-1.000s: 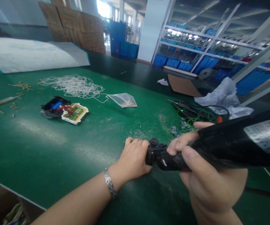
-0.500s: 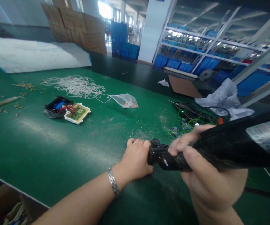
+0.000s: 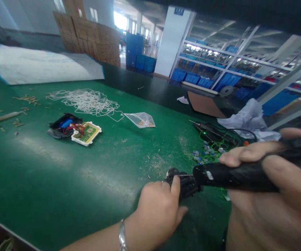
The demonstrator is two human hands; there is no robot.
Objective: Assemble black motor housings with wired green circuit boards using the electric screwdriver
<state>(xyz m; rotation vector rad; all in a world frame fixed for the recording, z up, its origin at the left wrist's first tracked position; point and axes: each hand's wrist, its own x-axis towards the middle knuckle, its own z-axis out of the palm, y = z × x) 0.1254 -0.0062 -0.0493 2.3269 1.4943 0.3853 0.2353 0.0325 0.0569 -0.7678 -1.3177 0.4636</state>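
My right hand [image 3: 257,174] is wrapped round a black electric screwdriver [image 3: 223,175], lying nearly level with its nose pointing left. Its thin bit [image 3: 187,175] reaches over a small black plastic part [image 3: 188,186] on the green bench; whether the tip touches a screw cannot be made out. My left hand [image 3: 159,205] grips that part from the near left, its index finger stretched along the top and its thumb apart at the near side. The curled fingers hide the part's left end.
On the green bench [image 3: 61,181] lie an opened black housing [image 3: 64,124] wired to a circuit board [image 3: 87,133], tangled white cord [image 3: 87,101], a bag of screws [image 3: 141,120] and scattered small pins [image 3: 29,99]. At right are green-wired components [image 3: 209,151], a black tool [image 3: 213,132] and crumpled white sheeting [image 3: 249,116].
The screwdriver has moved right, away from the part, so its bit now shows. My left index finger has stretched out over the part, and that hand sits slightly lower in view.
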